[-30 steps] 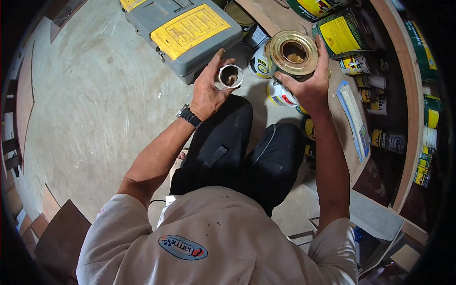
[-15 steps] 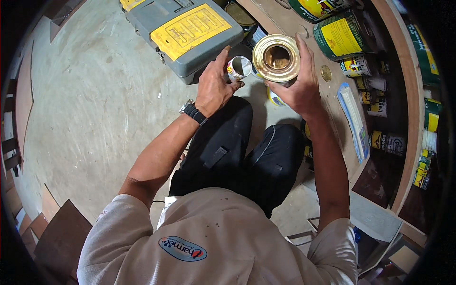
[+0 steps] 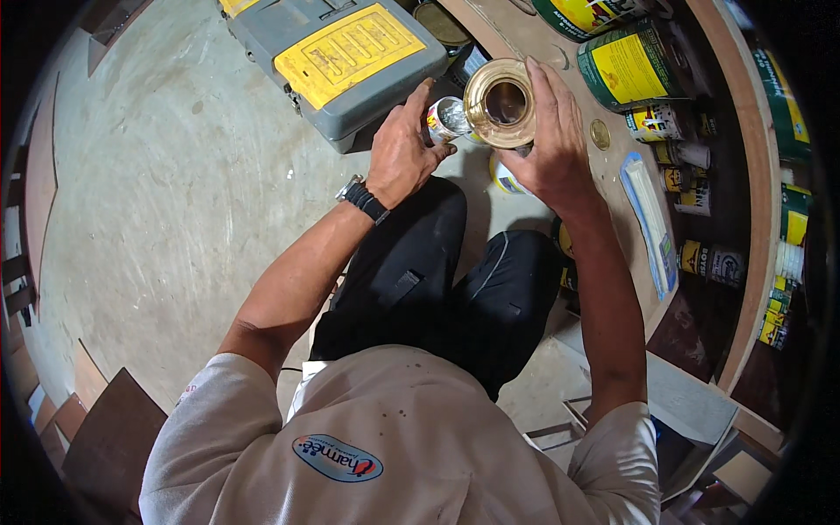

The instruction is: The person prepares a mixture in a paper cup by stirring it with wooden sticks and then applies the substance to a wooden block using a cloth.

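Note:
My left hand is closed around a small open tin with a printed label, its mouth tipped toward the right. My right hand grips a larger metal can with a gold-coloured rim and a round opening in its top. The larger can leans toward the small tin, their rims close together. Clear, glinting liquid shows at the mouth of the small tin, apparently poured from the larger can. Below the cans, a white and yellow container stands on the floor, partly hidden by my right hand.
A grey and yellow toolbox sits beyond my left hand. On the wooden board at right lie a round gold lid and a long plastic packet. Shelves there hold several paint cans. Wooden panels lie lower left.
The larger can has tilted further and shifted slightly left, closer to the small tin. Clear liquid now glints in the tin's mouth. My left hand has moved slightly right.

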A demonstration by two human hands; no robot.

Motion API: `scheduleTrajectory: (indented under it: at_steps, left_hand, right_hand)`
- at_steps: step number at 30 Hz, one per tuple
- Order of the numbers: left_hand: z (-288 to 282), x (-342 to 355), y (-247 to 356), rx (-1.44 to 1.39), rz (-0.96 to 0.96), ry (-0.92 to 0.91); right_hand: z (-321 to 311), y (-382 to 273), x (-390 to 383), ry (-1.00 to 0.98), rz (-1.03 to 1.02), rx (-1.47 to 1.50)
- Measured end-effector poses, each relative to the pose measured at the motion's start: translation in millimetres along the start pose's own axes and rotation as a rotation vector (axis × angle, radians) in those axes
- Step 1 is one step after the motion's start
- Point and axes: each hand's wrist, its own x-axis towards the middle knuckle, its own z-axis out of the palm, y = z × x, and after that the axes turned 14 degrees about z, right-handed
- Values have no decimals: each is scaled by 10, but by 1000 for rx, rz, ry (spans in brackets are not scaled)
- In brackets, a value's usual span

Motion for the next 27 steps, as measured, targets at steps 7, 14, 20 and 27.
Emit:
scheduleTrajectory:
  at_steps: [7, 14, 20, 27]
  left_hand:
    - [-8, -4, 33, -35, -60, -45]
    - [-30, 88, 150, -81, -57, -23]
    - [-92, 146, 137, -266, -77, 20]
    - [-218, 65, 137, -365, -169, 73]
  right_hand:
    - [-51, -3, -12, -5, 68, 72]
    - [-89, 96, -120, -66, 407, 533]
    - [-35, 187, -142, 89, 530, 729]
    - [-233, 246, -118, 300, 638, 889]
